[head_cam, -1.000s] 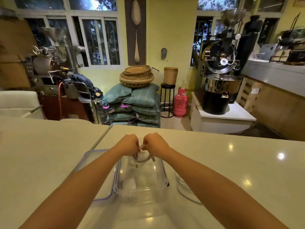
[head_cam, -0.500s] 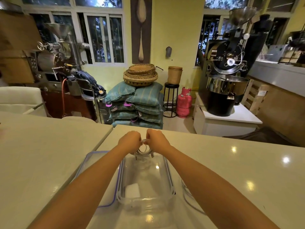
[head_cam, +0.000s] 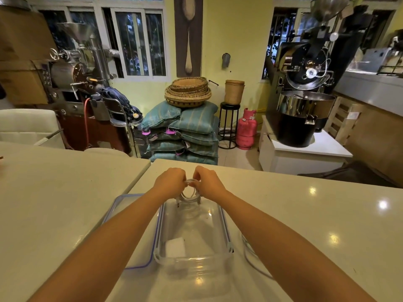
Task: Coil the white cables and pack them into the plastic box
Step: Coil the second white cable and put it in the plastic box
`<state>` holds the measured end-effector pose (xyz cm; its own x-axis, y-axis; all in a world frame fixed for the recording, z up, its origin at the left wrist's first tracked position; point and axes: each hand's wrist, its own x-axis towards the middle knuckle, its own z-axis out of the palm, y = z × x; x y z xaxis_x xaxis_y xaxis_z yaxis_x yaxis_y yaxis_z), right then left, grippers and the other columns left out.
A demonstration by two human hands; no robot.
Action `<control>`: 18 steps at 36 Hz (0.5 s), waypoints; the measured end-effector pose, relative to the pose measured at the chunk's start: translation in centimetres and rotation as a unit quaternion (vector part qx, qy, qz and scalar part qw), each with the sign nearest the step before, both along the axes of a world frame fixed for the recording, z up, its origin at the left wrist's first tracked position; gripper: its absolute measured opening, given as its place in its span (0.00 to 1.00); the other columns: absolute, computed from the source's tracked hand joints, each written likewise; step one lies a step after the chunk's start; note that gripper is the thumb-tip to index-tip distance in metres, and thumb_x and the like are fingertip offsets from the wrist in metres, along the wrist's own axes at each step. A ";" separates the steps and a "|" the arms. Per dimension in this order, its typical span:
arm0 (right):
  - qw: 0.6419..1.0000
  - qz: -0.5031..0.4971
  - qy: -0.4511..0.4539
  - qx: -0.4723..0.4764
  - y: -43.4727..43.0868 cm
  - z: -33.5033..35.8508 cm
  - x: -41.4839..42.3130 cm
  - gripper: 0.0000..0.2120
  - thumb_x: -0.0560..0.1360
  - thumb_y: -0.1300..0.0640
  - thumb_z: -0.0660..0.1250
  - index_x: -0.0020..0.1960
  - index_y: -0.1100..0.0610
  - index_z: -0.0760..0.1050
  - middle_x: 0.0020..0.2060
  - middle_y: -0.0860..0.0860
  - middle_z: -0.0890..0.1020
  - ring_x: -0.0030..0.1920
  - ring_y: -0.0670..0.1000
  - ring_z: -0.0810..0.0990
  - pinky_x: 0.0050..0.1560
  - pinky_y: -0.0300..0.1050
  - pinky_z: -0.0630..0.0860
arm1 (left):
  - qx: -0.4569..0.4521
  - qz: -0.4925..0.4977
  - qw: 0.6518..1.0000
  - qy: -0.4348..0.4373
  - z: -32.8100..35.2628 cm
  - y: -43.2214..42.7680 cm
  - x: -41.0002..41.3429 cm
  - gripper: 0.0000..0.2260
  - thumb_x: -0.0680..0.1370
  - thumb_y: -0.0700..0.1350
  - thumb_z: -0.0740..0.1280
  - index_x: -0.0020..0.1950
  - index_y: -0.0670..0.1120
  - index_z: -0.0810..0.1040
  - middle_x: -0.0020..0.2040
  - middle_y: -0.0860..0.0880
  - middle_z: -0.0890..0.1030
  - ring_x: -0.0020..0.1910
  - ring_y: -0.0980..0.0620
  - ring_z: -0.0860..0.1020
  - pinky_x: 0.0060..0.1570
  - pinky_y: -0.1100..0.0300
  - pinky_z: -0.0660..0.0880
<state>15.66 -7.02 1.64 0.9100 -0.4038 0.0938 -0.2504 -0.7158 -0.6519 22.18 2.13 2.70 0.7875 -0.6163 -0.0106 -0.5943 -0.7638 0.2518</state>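
A small coil of white cable (head_cam: 189,194) hangs between my two hands just above the far end of the clear plastic box (head_cam: 226,240). My left hand (head_cam: 169,179) and my right hand (head_cam: 208,182) both grip the top of the coil, knuckles toward me. Two connector ends dangle from the coil over the box's far rim. Inside the box, near its front, lies a white block-shaped charger (head_cam: 175,246). Another white cable (head_cam: 253,261) lies loose on the counter right of the box, partly hidden under my right forearm.
The box's lid (head_cam: 122,205), clear with a blue rim, lies flat on the white counter (head_cam: 305,214) left of the box, partly under my left forearm. A seam runs between two counter slabs on the left. Beyond the counter edge are sacks, baskets and roasting machines.
The view has tilted slightly downward, so more of the box and the charger inside shows. Both hands stay on the coil above the box's far end; the coil looks tighter.
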 end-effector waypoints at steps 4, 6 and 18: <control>1.000 0.005 0.004 -0.001 -0.1 0.1 -0.3 0.08 0.75 0.57 0.64 0.42 0.58 0.67 0.47 0.62 0.80 0.40 0.54 0.74 0.46 0.51 0.76 | 0.008 -0.001 1.000 -0.010 0.0 0.0 -0.2 0.11 0.78 0.44 0.62 0.56 0.41 0.77 0.52 0.42 0.81 0.43 0.49 0.75 0.49 0.58 0.74; 1.000 0.008 0.008 -0.006 -0.1 0.2 -0.3 0.08 0.75 0.57 0.64 0.43 0.58 0.67 0.48 0.62 0.80 0.40 0.54 0.74 0.47 0.51 0.76 | 0.010 -0.005 1.000 -0.013 0.0 0.0 -0.2 0.10 0.78 0.45 0.62 0.55 0.41 0.77 0.52 0.42 0.81 0.42 0.50 0.74 0.49 0.57 0.74; 0.996 0.023 0.086 -0.029 -0.1 0.3 -0.7 0.08 0.75 0.59 0.64 0.40 0.57 0.67 0.43 0.60 0.78 0.41 0.57 0.79 0.48 0.51 0.78 | 0.021 -0.017 0.998 0.056 -0.5 0.2 -1.4 0.12 0.79 0.44 0.61 0.56 0.37 0.76 0.45 0.42 0.79 0.40 0.49 0.73 0.39 0.60 0.72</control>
